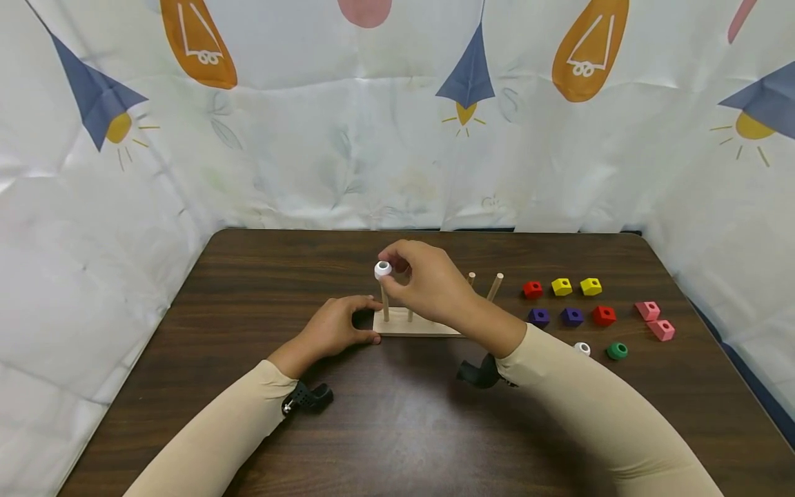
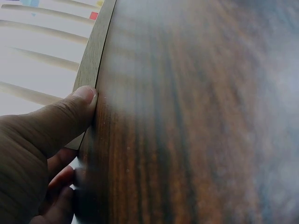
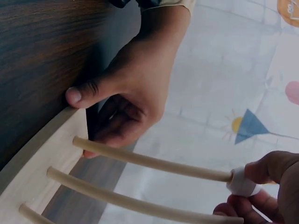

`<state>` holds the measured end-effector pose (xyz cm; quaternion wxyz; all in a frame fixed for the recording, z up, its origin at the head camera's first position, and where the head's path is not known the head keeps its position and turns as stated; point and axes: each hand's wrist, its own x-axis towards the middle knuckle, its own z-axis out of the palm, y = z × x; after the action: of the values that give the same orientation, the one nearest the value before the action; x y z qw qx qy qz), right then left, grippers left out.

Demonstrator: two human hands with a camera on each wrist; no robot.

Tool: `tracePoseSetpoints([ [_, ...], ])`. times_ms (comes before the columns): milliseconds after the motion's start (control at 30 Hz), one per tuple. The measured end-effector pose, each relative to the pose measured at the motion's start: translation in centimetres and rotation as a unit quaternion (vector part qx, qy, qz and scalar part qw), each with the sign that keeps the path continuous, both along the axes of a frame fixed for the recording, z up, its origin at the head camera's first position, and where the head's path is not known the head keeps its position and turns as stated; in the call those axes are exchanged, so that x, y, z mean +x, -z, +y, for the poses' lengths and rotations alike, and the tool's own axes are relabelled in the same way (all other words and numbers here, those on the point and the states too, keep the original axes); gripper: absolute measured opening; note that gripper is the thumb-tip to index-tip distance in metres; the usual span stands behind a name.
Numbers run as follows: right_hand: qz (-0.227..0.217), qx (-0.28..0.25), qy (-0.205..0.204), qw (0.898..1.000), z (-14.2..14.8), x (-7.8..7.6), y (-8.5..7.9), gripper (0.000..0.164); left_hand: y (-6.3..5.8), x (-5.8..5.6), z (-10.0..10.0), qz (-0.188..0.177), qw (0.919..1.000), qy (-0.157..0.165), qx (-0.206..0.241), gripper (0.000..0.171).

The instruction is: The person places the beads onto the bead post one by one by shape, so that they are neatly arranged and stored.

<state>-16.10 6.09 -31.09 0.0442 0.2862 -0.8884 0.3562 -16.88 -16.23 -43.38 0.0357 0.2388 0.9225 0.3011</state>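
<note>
A white bead (image 1: 383,270) is pinched between the thumb and fingers of my right hand (image 1: 428,279), at the top of the leftmost peg (image 1: 386,307). In the right wrist view the white bead (image 3: 243,183) sits at the tip of that peg (image 3: 159,163). My left hand (image 1: 338,324) grips the left end of the wooden peg base (image 1: 416,329), its thumb on the front edge and its fingers behind. The left wrist view shows the thumb of the left hand (image 2: 56,121) pressed on the edge of the base (image 2: 91,60). My right hand and forearm hide part of the pegs.
Right of the pegs lie red (image 1: 604,316), yellow (image 1: 562,287), purple (image 1: 573,317) and pink (image 1: 661,330) blocks with holes. A green bead (image 1: 617,351) lies nearer me, beside another white bead (image 1: 582,348) partly behind my right sleeve. A patterned cloth (image 1: 373,159) hangs behind the table.
</note>
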Motion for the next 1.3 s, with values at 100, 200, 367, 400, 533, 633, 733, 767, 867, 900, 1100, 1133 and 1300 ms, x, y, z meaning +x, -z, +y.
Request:
tracePoseSetpoints([
  [100,0.012,0.018,0.009,1.000,-0.3,0.2,0.2,0.023,0.0,0.0,-0.1,0.002,1.0000,0.002,0.003,0.055],
  [200,0.035,0.029,0.016,0.999,-0.6,0.5,0.5,0.022,0.1,0.1,-0.1,0.003,1.0000,0.004,0.007,0.055],
  [367,0.052,0.013,0.032,0.998,-1.1,1.1,1.0,0.020,0.1,0.1,-0.2,0.005,0.9999,0.006,0.012,0.054],
  [400,0.051,0.004,0.038,0.998,-1.2,1.1,1.1,0.020,0.1,0.1,-0.2,0.006,0.9999,0.006,0.012,0.054],
  [533,0.055,-0.036,0.052,0.996,-1.3,1.4,2.1,0.024,0.1,0.1,-0.2,0.008,0.9999,0.007,0.010,0.053],
  [633,0.060,-0.071,0.057,0.994,-1.4,1.4,3.0,0.024,0.1,0.1,-0.2,0.009,0.9999,0.007,0.010,0.052],
  [733,0.061,-0.100,0.057,0.991,-1.4,1.5,3.7,0.023,0.1,0.0,-0.2,0.009,0.9999,0.008,0.011,0.051],
  [767,0.060,-0.109,0.056,0.991,-1.4,1.4,4.0,0.023,0.1,0.0,-0.2,0.009,0.9999,0.007,0.011,0.051],
  [867,0.057,-0.121,0.059,0.989,-1.5,1.4,4.5,0.024,0.2,0.0,-0.2,0.009,0.9999,0.006,0.011,0.051],
  [900,0.055,-0.123,0.060,0.989,-1.5,1.4,4.6,0.025,0.2,0.0,-0.2,0.009,0.9999,0.005,0.011,0.051],
  [1100,0.033,-0.135,0.063,0.988,-1.6,1.4,5.1,0.030,0.2,0.0,-0.1,0.007,0.9999,0.005,0.011,0.052],
  [1133,0.026,-0.140,0.063,0.988,-1.6,1.4,5.2,0.031,0.2,0.0,-0.1,0.005,0.9999,0.004,0.011,0.052],
  [1300,-0.010,-0.159,0.076,0.984,-1.6,1.5,5.7,0.044,0.1,0.1,-0.1,-0.001,0.9999,0.001,0.012,0.052],
])
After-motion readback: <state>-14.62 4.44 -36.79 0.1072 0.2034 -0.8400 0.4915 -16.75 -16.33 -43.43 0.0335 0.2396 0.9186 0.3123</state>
